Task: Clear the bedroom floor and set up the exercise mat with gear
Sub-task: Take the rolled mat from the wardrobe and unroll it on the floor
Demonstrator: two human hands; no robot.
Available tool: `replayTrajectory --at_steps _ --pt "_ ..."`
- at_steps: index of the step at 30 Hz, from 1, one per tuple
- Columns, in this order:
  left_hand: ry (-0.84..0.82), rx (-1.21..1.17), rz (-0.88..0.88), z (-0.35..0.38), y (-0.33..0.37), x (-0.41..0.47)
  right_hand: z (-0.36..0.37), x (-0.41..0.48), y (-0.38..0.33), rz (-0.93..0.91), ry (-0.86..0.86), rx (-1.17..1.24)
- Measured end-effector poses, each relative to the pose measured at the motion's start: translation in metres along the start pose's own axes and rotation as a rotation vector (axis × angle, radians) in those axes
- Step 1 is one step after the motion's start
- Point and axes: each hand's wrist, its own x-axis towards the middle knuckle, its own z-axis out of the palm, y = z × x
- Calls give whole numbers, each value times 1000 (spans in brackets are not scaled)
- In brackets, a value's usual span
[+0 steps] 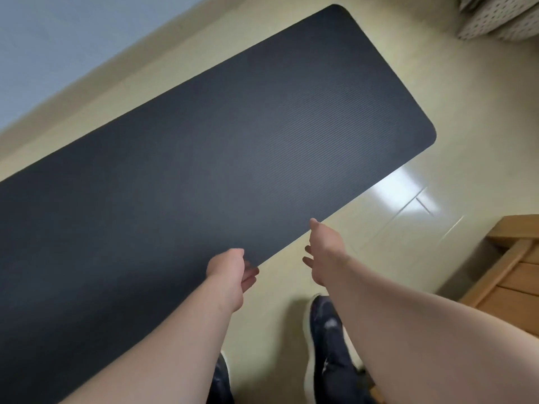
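Note:
A dark grey ribbed exercise mat (204, 147) lies unrolled across the beige tiled floor, running from the lower left to a rounded end at the upper right. My left hand (230, 272) is at the mat's near long edge. Its thumb lies over the mat and its fingers curl at the edge, pinching it. My right hand (322, 252) hovers just right of it with fingers spread and relaxed, one fingertip touching the same edge. The edge behind my left forearm is hidden.
My dark shoes (326, 330) stand on the tiles right beside the mat's near edge. Light wooden furniture (513, 275) sits at the right. Spotted bedding (495, 18) hangs at the top right. A blue-grey wall (58, 39) runs along the mat's far side.

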Motion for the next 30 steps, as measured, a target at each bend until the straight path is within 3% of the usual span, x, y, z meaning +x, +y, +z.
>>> replayTrajectory --at_steps 4,13,21,30 --pt "10 -52 -41 53 25 -3 -28 32 -64 -64 -13 -72" --pt "-34 -262 -61 265 70 8 -116 158 -222 -91 -54 -227" --pt "-72 -413 -120 366 66 -10 -184 194 -272 -31 -6 -317" --pt "-42 -593 -216 439 72 -2 -200 248 -303 38 5 -371"
